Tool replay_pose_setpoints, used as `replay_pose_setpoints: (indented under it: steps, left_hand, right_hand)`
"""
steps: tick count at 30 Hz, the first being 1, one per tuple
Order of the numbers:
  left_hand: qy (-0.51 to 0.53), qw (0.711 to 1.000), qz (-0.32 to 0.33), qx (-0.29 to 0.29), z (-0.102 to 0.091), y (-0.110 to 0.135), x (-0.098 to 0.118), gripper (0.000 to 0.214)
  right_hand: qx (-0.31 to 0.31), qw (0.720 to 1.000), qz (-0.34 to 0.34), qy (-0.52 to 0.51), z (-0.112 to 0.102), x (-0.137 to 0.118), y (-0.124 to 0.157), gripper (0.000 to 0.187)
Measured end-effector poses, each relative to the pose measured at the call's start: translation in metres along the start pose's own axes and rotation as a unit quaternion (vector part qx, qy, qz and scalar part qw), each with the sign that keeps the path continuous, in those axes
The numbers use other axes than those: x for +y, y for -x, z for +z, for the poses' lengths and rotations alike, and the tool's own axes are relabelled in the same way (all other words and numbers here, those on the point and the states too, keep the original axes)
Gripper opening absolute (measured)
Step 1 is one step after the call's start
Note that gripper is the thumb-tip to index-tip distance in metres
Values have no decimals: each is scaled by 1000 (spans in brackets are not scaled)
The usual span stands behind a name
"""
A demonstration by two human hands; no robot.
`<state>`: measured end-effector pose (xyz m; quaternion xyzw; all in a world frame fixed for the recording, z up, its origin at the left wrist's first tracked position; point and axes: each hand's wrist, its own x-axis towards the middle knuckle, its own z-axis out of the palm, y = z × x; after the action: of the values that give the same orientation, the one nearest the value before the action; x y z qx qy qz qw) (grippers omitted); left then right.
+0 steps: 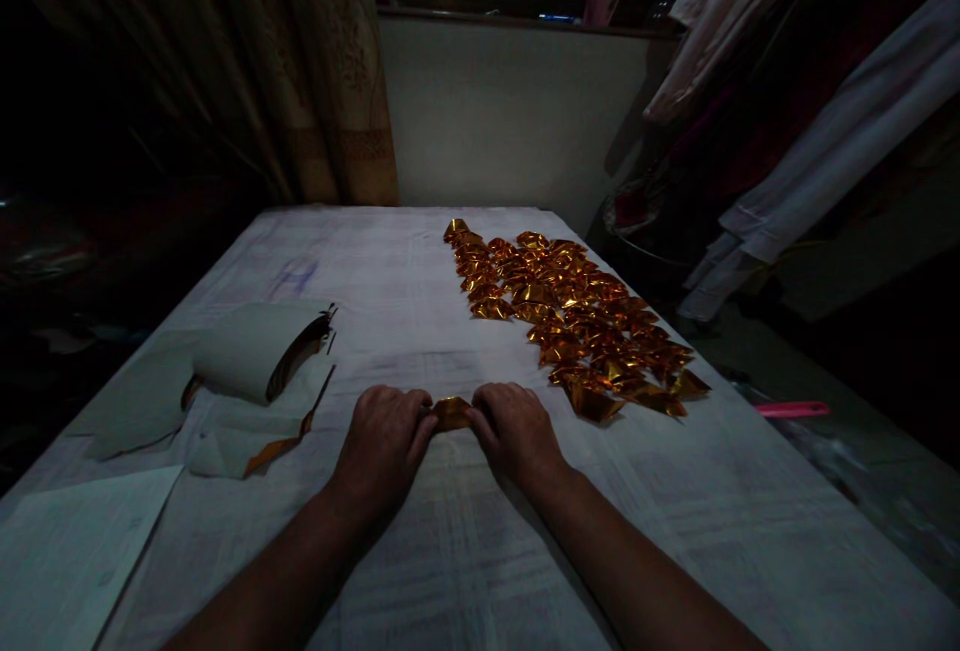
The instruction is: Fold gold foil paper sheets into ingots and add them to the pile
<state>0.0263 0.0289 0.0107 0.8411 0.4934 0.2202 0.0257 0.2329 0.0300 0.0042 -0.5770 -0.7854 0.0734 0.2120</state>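
A small piece of gold foil paper (pixel 452 413) lies on the white table (pixel 420 331) between my two hands. My left hand (pixel 384 443) is closed, its fingertips pinching the foil's left end. My right hand (pixel 516 431) is closed too, pinching the right end. Both hands rest on the table near its middle. To the right and beyond them spreads a heap of several folded gold foil pieces (pixel 577 316).
A stack of curled sheets, grey on one side and gold on the other (pixel 255 371), lies at the left. A white sheet (pixel 67 551) covers the near left corner. Curtains hang behind, clothes at the right, and a pink object (pixel 791 409) beside the table's right edge.
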Motion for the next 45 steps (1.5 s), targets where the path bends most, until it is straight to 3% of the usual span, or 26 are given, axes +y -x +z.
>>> replay_pose_setpoints:
  steps: [7, 13, 18, 20, 23, 28, 35, 45]
  left_hand:
    - [-8, 1000, 6, -2, -4, 0, -1, 5]
    - [27, 998, -45, -26, -7, 0, 0, 4]
    - [37, 998, -46, 1, -3, 1, -1, 3]
    - [36, 998, -47, 5, -2, 1, -1, 4]
    - [33, 997, -62, -11, -3, 0, 0, 6]
    - [32, 996, -79, -28, -4, 0, 2, 6]
    - [39, 995, -83, -49, -7, -1, 1, 5]
    - [34, 989, -91, -109, -23, -5, -2, 10]
  right_hand:
    - [-11, 1000, -1, 4, 0, 0, 0, 5]
    - [-7, 1000, -3, 15, 0, -1, 1, 10]
    - [24, 998, -58, 8, 4, -6, 4, 28]
    - [-2, 994, -110, 10, 6, -12, 7, 42]
    - [-89, 984, -151, 9, 5, -21, 10, 55]
    - [-163, 982, -95, 11, -2, -22, 14, 64]
    - [-189, 981, -38, 17, -19, -2, 23, 65]
    - [-202, 979, -26, 16, -20, -5, 23, 69]
